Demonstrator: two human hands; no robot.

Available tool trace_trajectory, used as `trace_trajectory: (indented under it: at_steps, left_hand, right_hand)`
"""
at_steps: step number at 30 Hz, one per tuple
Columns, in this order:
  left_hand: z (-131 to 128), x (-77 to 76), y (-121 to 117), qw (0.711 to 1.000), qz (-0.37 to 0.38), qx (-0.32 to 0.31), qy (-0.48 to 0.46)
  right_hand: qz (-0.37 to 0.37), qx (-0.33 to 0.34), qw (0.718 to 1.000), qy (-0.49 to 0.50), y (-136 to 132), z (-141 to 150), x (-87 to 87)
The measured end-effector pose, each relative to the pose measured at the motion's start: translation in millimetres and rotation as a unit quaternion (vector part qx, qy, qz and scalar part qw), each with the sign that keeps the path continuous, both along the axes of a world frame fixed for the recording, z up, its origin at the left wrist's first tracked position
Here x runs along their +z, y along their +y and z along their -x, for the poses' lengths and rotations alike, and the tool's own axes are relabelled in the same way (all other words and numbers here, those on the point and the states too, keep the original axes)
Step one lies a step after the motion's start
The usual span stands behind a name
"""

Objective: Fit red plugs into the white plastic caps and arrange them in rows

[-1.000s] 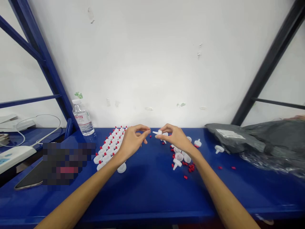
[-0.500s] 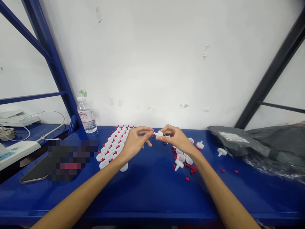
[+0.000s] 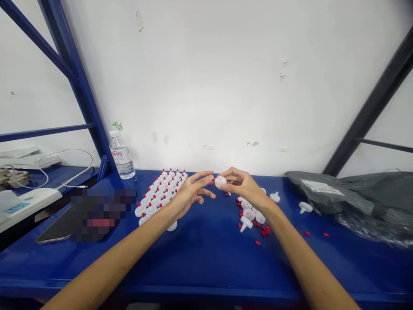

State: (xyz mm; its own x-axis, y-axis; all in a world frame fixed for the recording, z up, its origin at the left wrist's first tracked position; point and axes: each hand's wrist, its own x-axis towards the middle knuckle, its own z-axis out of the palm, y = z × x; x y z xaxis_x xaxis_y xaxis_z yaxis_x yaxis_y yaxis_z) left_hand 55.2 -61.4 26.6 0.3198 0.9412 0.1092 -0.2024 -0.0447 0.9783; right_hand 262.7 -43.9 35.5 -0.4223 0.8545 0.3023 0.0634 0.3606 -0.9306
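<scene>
My right hand pinches a white disc-shaped part with a stem above the table. A small red cap shows at the part's left side, by my left fingertips. My left hand has its fingers stretched out and apart, the index fingertip at or very close to the cap. Under and left of this hand stand rows of white discs with red caps, partly covered by my wrist. Below my right hand lie loose white stemmed parts and a scatter of red caps.
On the blue table, a water bottle stands at the back left. A dark flat device lies partly blurred out, near a white power strip. Grey plastic bags lie at right. A white wall rises behind.
The white part has turned so its disc faces me more, and a red cap now shows at its left side. My left fingers have gone from a pinch to spread out.
</scene>
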Motion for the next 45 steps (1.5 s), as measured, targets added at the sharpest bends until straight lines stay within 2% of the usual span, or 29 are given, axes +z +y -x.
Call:
trace_trajectory:
  at_steps: [3,5,11,18,30,34,37,39,42,45]
  left_hand:
    - [-0.5,-2.2,-1.2,0.992,0.052,-0.101,-0.046]
    - [-1.0,-4.4,-1.5,0.986,0.076,-0.131,-0.072]
    - [-4.0,-8.8,-1.9,0.981,0.094,-0.117,-0.125]
    - [-7.8,-10.5,-2.9,0.977,0.108,-0.092,-0.158]
    - [-13.0,-18.0,-5.2,0.974,0.038,-0.086,-0.205]
    - [-12.8,-17.1,-4.3,0.974,0.062,-0.082,-0.203]
    - [-12.7,-13.7,-3.8,0.977,0.090,-0.086,-0.171]
    - [-12.3,-10.9,-3.9,0.987,0.073,-0.083,-0.115]
    - [-11.1,-8.1,-3.5,1.000,-0.019,-0.021,-0.003]
    - [-9.7,-7.8,-1.8,0.989,-0.114,0.053,0.072]
  right_hand:
    - [0.012,0.022,1.000,-0.003,-1.5,0.4,0.8]
    - [0.014,0.032,0.999,-0.008,-2.0,0.7,0.1]
    - [0.013,0.044,0.999,-0.014,-1.5,0.7,-4.2]
    - [0.022,0.072,0.997,0.022,2.2,1.4,-8.3]
    - [0.033,0.076,0.995,0.048,-2.3,5.7,-5.5]
    - [0.039,0.066,0.996,0.035,-2.7,5.3,-4.8]
    - [0.035,0.043,0.998,0.013,-0.9,3.3,-5.4]
    - [0.021,0.024,0.999,-0.001,0.4,2.1,-5.2]
    - [0.001,-0.001,1.000,-0.016,1.7,0.7,-3.7]
    - [-0.004,-0.020,1.000,-0.015,1.7,-0.6,-1.9]
